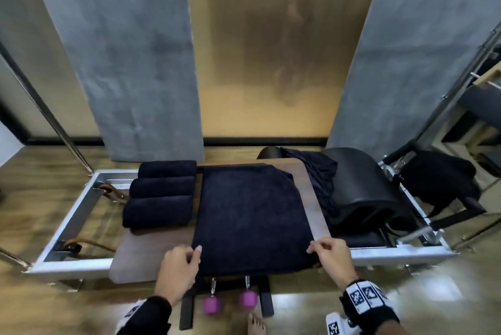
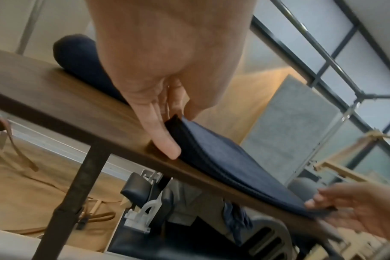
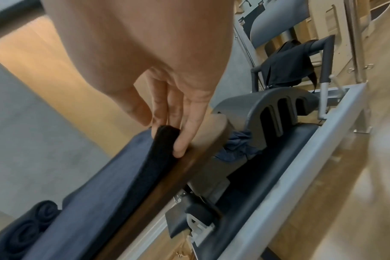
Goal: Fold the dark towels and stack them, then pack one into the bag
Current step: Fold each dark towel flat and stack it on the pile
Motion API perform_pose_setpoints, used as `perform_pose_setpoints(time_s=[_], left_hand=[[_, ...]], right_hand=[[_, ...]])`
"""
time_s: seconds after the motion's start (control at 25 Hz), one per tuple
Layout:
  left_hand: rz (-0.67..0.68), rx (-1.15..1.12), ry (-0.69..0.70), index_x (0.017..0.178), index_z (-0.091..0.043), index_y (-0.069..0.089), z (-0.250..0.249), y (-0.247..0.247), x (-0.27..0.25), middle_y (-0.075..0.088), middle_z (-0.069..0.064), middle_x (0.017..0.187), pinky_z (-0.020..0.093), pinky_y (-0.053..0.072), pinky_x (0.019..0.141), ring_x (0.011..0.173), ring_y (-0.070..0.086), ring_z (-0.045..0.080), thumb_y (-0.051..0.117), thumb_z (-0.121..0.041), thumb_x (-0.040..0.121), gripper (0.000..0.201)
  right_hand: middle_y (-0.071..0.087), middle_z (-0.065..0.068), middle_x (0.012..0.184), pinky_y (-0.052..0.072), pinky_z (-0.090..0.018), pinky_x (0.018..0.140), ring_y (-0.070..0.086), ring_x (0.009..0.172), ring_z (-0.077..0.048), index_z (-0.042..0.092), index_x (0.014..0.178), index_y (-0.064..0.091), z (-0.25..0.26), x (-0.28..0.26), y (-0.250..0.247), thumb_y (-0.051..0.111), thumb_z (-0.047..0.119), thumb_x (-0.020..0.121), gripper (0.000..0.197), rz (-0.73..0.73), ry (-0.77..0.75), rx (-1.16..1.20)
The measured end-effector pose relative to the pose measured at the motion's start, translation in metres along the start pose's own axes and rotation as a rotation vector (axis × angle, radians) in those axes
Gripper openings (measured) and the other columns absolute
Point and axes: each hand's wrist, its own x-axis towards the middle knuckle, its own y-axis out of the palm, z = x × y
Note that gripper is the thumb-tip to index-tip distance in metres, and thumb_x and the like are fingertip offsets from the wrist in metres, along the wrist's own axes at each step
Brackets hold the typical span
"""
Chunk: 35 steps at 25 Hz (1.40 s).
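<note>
A dark navy towel (image 1: pixel 249 215) lies folded flat on a wooden board (image 1: pixel 311 193). My left hand (image 1: pixel 184 259) pinches its near left corner (image 2: pixel 174 123) between thumb and fingers. At the near right corner (image 3: pixel 165 137) my right hand (image 1: pixel 325 250) pinches the folded edge. Three rolled dark towels (image 1: pixel 162 193) lie side by side on the board's left part; one roll (image 2: pixel 78 58) shows behind my left hand. A black bag (image 1: pixel 439 180) hangs on a frame at the far right.
The board sits over a metal-framed exercise bed (image 1: pixel 67 215). A black arched barrel (image 1: pixel 363 185) stands at the right with loose dark cloth (image 1: pixel 320 172) draped beside it. Two purple knobs (image 1: pixel 230 302) hang below the near edge. A bare foot (image 1: pixel 254 324) stands on the wooden floor.
</note>
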Motion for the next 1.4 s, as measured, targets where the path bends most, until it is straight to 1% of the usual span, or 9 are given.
perform_pose_setpoints(time_s=[0.16,0.28,0.4,0.56,0.68,0.84,1.04,1.24,1.4], left_hand=[[-0.106,0.473,0.063,0.062,-0.018,0.051,-0.027,0.0,0.011,0.054,-0.004,0.062,0.037,0.043,0.059,0.063,0.052,0.026,0.055,-0.05,0.102,0.052],[-0.128,0.392,0.203,0.067,-0.023,0.049,-0.064,0.01,0.035,0.055,-0.005,0.066,0.037,0.045,0.059,0.068,0.061,0.023,0.06,-0.049,0.1,0.043],[-0.027,0.258,0.35,0.095,-0.03,0.061,-0.1,0.026,0.073,0.062,-0.011,0.094,0.035,0.055,0.076,0.087,0.065,0.011,0.063,-0.049,0.1,0.02],[0.162,0.369,0.383,0.148,-0.026,0.048,-0.133,0.043,0.122,0.048,-0.01,0.147,0.039,0.045,0.112,0.139,0.043,0.014,0.065,-0.057,0.097,0.062],[0.341,0.595,0.308,0.166,-0.032,0.019,-0.144,0.054,0.151,0.01,-0.008,0.175,0.056,0.017,0.128,0.162,0.004,0.022,0.072,-0.067,0.087,0.101],[0.524,0.695,0.182,0.166,-0.041,-0.009,-0.14,0.062,0.172,-0.029,-0.015,0.17,0.076,-0.001,0.12,0.157,-0.031,0.03,0.077,-0.069,0.079,0.125],[0.527,0.702,0.171,0.165,-0.042,-0.013,-0.137,0.065,0.174,-0.033,-0.015,0.169,0.079,0.002,0.118,0.155,-0.034,0.031,0.077,-0.069,0.08,0.127],[0.523,0.711,0.173,0.165,-0.042,-0.014,-0.137,0.067,0.175,-0.035,-0.015,0.168,0.078,0.0,0.118,0.154,-0.036,0.03,0.077,-0.068,0.08,0.127],[0.523,0.708,0.176,0.164,-0.043,-0.015,-0.134,0.069,0.176,-0.035,-0.016,0.167,0.078,-0.001,0.118,0.154,-0.037,0.03,0.077,-0.068,0.08,0.127]], right_hand=[[0.074,-0.002,0.063,0.042,-0.023,0.044,0.051,0.036,-0.009,0.01,0.071,0.073,0.015,0.017,-0.006,0.068,0.018,0.097,0.028,0.041,-0.056,-0.09],[0.073,-0.005,0.06,0.041,-0.021,0.044,0.049,0.035,-0.007,0.01,0.072,0.073,0.045,0.046,-0.008,0.07,0.015,0.094,0.024,0.017,-0.077,-0.055],[0.073,-0.012,0.062,0.037,-0.021,0.041,0.047,0.035,-0.015,0.006,0.075,0.073,0.078,0.089,-0.004,0.069,0.01,0.093,0.019,0.024,-0.047,0.045],[0.071,-0.019,0.066,0.029,-0.02,0.039,0.042,0.037,-0.021,0.0,0.075,0.07,0.106,0.15,0.012,0.064,0.002,0.09,0.016,0.045,0.09,0.158],[0.07,-0.016,0.062,0.028,-0.018,0.036,0.042,0.034,-0.018,-0.002,0.075,0.068,0.115,0.19,0.033,0.069,0.006,0.09,0.017,0.046,0.191,0.138],[0.068,-0.013,0.057,0.03,-0.02,0.035,0.042,0.032,-0.017,0.001,0.068,0.067,0.115,0.223,0.057,0.084,0.02,0.082,0.029,0.054,0.258,0.098],[0.067,-0.013,0.055,0.046,-0.03,0.049,0.053,0.041,-0.02,0.002,0.067,0.072,0.111,0.247,0.057,0.08,0.022,0.087,0.029,-0.224,0.298,0.248],[0.058,-0.009,0.048,0.028,-0.019,0.034,0.038,0.03,-0.015,0.006,0.065,0.067,0.11,0.248,0.057,0.085,0.028,0.083,0.034,0.053,0.265,0.091],[0.059,-0.01,0.054,0.029,-0.021,0.036,0.04,0.033,-0.016,0.006,0.08,0.067,0.113,0.259,0.051,0.073,0.025,0.095,0.025,-0.154,0.288,0.244]])
